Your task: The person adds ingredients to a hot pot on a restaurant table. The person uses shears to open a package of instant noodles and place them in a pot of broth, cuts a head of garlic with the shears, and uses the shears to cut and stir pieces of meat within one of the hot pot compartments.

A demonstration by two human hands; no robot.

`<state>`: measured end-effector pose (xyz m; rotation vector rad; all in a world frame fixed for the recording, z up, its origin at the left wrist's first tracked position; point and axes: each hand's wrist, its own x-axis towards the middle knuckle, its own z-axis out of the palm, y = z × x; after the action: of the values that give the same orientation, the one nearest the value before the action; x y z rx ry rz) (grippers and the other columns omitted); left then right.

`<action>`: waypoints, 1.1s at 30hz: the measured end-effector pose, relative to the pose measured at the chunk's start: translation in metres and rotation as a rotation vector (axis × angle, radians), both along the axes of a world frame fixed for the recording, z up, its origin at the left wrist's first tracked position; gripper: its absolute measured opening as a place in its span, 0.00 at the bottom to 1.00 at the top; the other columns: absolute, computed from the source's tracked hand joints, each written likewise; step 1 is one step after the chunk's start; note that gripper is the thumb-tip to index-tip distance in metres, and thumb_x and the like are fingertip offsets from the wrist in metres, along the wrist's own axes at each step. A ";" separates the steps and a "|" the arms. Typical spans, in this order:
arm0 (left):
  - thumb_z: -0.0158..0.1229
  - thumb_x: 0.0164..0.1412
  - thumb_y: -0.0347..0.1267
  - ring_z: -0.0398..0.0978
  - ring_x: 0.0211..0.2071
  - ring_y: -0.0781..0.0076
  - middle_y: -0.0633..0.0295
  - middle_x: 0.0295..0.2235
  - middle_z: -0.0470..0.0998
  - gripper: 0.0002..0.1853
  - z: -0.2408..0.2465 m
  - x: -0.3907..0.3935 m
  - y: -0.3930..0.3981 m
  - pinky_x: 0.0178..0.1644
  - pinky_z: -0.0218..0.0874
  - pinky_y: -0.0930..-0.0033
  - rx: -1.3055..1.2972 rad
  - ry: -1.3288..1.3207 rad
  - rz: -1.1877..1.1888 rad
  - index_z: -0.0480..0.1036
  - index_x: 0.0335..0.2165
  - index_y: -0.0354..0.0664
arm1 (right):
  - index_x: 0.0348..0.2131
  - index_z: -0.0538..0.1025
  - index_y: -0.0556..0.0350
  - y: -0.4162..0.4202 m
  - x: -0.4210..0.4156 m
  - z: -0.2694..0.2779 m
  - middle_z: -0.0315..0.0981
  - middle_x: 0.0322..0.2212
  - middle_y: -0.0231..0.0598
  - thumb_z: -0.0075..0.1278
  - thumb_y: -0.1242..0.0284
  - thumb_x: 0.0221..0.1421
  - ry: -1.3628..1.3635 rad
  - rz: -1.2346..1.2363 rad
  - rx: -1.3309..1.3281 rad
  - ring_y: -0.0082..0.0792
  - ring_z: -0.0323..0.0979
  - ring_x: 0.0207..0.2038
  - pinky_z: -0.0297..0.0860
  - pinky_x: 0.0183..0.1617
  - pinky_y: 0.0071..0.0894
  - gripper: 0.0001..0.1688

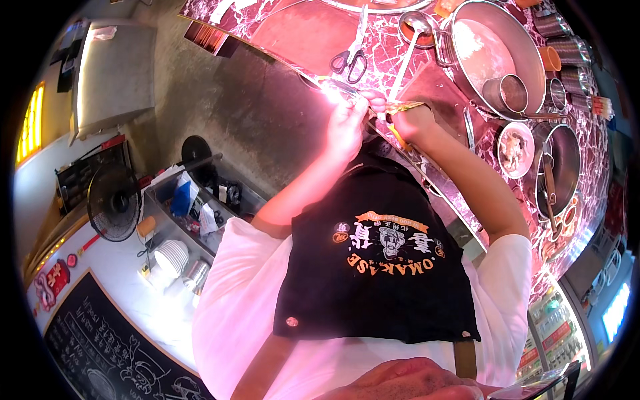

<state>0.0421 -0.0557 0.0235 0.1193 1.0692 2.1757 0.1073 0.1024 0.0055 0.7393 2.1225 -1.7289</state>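
My left hand (347,117) and my right hand (411,122) meet at the near edge of a red marbled counter (384,47). The left fingers are curled and washed out by glare; a narrow metal piece (345,86) shows just beyond them. A patterned yellow-green strip (402,106) lies across the right hand, which is bent inward with its fingers mostly hidden. What either hand grips cannot be made out. Scissors with black handles (356,65) lie just beyond the hands. A ladle (406,62) rests with its head over a small metal bowl (416,41).
At the right stand a large metal pot (536,65) of pale liquid, a white bowl (501,142) with food pieces and a deep metal pan (575,150). Metal tongs (469,130) lie nearby. Behind on the left are a fan (115,200), stacked bowls (171,257) and a chalkboard (100,345).
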 end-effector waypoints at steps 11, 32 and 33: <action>0.47 0.71 0.34 0.76 0.41 0.71 0.57 0.40 0.77 0.14 0.000 0.001 0.001 0.51 0.67 0.66 -0.081 -0.021 -0.009 0.71 0.44 0.33 | 0.49 0.76 0.50 -0.003 0.003 0.014 0.79 0.43 0.33 0.48 0.69 0.61 0.042 0.222 0.255 0.25 0.75 0.41 0.71 0.42 0.33 0.17; 0.48 0.71 0.36 0.75 0.45 0.68 0.59 0.42 0.77 0.11 -0.004 0.002 0.002 0.46 0.68 0.65 -0.126 -0.113 -0.047 0.72 0.43 0.43 | 0.44 0.77 0.51 0.040 0.025 0.096 0.79 0.32 0.49 0.54 0.64 0.54 0.253 0.648 0.687 0.49 0.78 0.36 0.73 0.40 0.45 0.19; 0.47 0.71 0.37 0.75 0.44 0.69 0.60 0.42 0.77 0.12 -0.003 0.003 0.004 0.46 0.68 0.65 -0.130 -0.109 -0.052 0.71 0.44 0.42 | 0.45 0.77 0.52 0.046 0.035 0.095 0.79 0.33 0.49 0.54 0.66 0.54 0.301 0.554 0.662 0.46 0.78 0.37 0.73 0.41 0.42 0.19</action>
<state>0.0448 -0.0519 0.0206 -0.0303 1.1284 2.0356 0.1421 0.1481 0.1005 -0.0158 2.7881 -0.8858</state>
